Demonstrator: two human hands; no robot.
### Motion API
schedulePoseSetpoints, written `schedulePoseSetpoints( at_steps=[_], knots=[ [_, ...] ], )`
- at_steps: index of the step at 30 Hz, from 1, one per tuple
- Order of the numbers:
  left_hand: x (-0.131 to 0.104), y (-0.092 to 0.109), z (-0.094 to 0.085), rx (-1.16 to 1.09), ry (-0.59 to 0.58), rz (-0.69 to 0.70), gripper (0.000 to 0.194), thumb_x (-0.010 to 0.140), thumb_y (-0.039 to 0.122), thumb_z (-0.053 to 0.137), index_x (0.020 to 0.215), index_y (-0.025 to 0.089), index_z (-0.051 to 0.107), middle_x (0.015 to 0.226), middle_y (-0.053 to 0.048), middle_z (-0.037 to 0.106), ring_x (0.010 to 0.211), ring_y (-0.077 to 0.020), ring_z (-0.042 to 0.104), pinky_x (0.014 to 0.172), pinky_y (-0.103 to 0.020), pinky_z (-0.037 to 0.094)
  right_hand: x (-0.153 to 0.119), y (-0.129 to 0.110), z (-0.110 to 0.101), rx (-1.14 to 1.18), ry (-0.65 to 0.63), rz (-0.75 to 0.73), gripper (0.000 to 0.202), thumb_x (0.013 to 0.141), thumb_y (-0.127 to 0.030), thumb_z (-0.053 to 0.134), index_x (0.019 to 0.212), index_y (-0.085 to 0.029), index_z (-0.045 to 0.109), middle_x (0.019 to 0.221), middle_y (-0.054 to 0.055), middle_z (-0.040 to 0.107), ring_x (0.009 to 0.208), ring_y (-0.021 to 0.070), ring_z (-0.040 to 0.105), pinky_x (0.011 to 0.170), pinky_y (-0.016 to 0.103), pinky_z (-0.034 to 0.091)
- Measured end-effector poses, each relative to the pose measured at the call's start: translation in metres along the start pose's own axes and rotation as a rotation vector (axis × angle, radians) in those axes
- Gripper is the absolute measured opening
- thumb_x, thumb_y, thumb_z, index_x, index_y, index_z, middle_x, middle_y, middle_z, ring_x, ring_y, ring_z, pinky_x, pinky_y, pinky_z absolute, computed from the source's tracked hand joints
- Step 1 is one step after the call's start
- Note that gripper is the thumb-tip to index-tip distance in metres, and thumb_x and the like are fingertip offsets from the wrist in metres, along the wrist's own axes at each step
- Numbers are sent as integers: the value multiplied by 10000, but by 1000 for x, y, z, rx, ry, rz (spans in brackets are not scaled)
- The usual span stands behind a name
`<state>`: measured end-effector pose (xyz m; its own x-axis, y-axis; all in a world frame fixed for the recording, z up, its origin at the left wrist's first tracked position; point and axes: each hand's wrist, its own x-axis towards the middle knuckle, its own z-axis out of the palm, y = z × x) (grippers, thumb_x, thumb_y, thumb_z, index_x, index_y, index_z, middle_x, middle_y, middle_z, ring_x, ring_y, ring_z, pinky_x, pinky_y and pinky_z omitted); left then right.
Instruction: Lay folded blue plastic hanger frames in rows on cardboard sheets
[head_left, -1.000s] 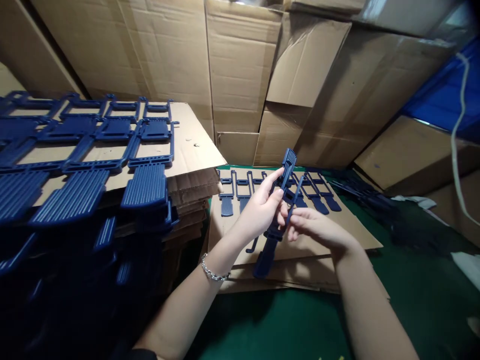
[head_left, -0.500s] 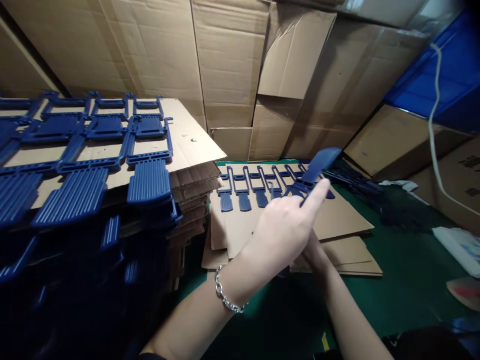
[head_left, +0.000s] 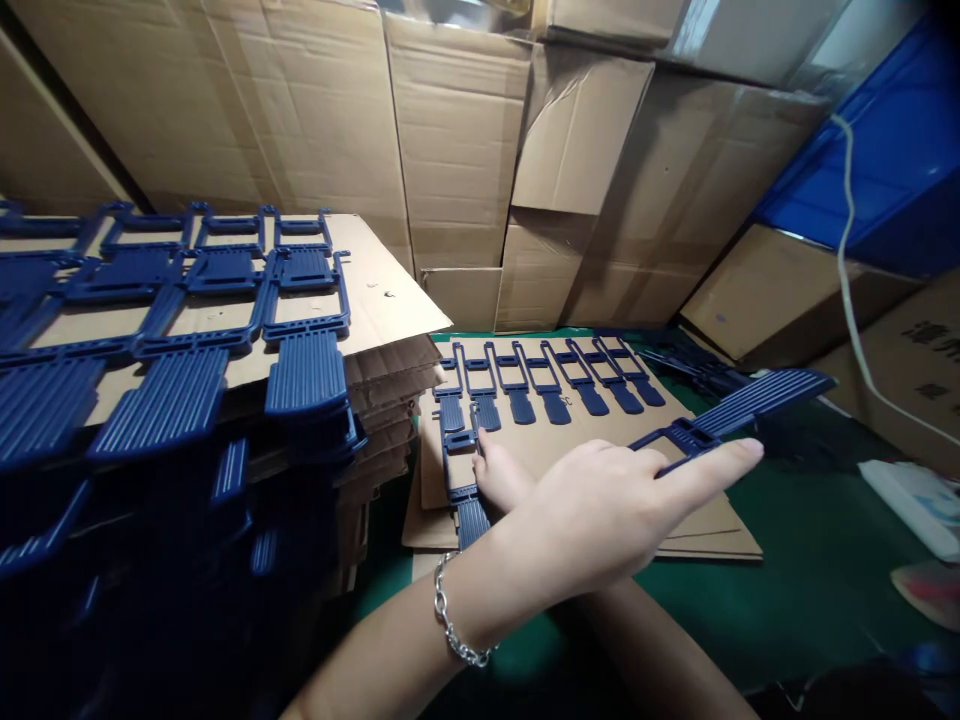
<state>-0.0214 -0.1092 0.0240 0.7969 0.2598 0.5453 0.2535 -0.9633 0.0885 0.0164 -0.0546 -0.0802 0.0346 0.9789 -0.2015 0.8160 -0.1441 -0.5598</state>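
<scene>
My left hand (head_left: 600, 510), with a chain bracelet (head_left: 450, 625) at its wrist, reaches across to the right. It grips a blue plastic frame with a ribbed paddle (head_left: 765, 398), and its index finger points along the paddle. Under that arm, my right hand (head_left: 504, 474) crosses to the left, partly hidden. Its fingers close on the side of another blue plastic frame (head_left: 460, 470), which is at the near left of a cardboard sheet (head_left: 570, 440). Beyond both hands, a row of similar blue frames (head_left: 581, 375) lies along the sheet's far edge.
At left, a tall stack of cardboard layers (head_left: 394, 365) bears more blue ribbed frames (head_left: 307, 375), some overhanging its edge. Cardboard boxes (head_left: 457, 150) wall off the back. Dark blue parts (head_left: 697, 370) lie heaped at right on the green tabletop (head_left: 795, 530), near a white packet (head_left: 907, 505).
My right hand has come out from beneath the left and moved left, with a frame at the sheet's near left. My left hand has moved right and nearer, carrying its frame.
</scene>
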Motion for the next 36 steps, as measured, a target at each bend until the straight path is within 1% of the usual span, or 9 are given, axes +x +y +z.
schedulePoseSetpoints(
  at_steps=[4,10,15,23,25,28,31,34,36],
  knots=[
    [0,-2,4,-13,9,-2,568,823,34,297,1346,254,285,727,24,540,643,-123,505,534,-230,354,-3,-14,-6,-24,3,41,553,826,-178,313,1363,-47,291,987,206,598,898,293,576,752,369,418],
    [1,-5,14,-4,-45,41,586,822,50,317,1370,233,218,736,29,540,610,-121,502,516,-261,343,1,-14,-4,-43,-5,-14,641,783,-110,314,1407,-73,174,949,195,611,829,283,592,691,362,424],
    [1,-7,20,-23,-70,42,586,830,62,323,1376,232,195,751,22,543,616,-115,507,512,-256,327,3,-11,-4,-40,-3,15,582,788,-116,318,1361,-24,281,935,219,607,860,295,588,698,367,427],
    [1,-8,25,-14,-54,47,615,806,23,303,1375,229,194,742,20,529,610,-105,501,528,-254,324,8,-6,-4,-46,32,18,509,824,-121,309,1328,-53,342,947,198,607,868,263,595,690,327,434],
    [1,-8,23,-16,-50,60,600,810,27,299,1371,215,204,741,22,527,619,-105,502,526,-258,323,8,-7,-4,-62,51,14,465,851,-134,276,1297,-62,385,931,189,612,843,263,601,682,339,439],
    [1,-7,19,-20,-45,69,590,818,33,298,1371,213,202,752,26,527,661,-110,512,538,-260,329,6,-12,-5,-111,72,30,436,878,-133,195,1175,-24,495,865,208,615,770,288,607,632,380,441],
    [1,-5,10,-55,-71,75,578,833,38,296,1374,210,191,791,22,539,719,-108,518,605,-252,359,7,-19,-8,-177,102,41,438,910,-225,206,1067,-22,560,873,217,605,777,295,598,644,395,441],
    [0,-1,-1,-103,-82,73,547,858,72,294,1376,216,191,807,16,549,764,-112,513,699,-263,368,22,-25,-13,-270,204,-4,461,914,-371,258,1131,-73,534,968,192,580,875,274,564,731,388,436],
    [-1,1,-7,-129,-63,85,524,871,97,289,1371,228,206,799,16,548,759,-112,507,718,-272,360,39,-26,-15,-318,267,-98,484,904,-416,272,1232,-120,470,1122,180,522,1021,276,497,846,414,394]
  ],
)
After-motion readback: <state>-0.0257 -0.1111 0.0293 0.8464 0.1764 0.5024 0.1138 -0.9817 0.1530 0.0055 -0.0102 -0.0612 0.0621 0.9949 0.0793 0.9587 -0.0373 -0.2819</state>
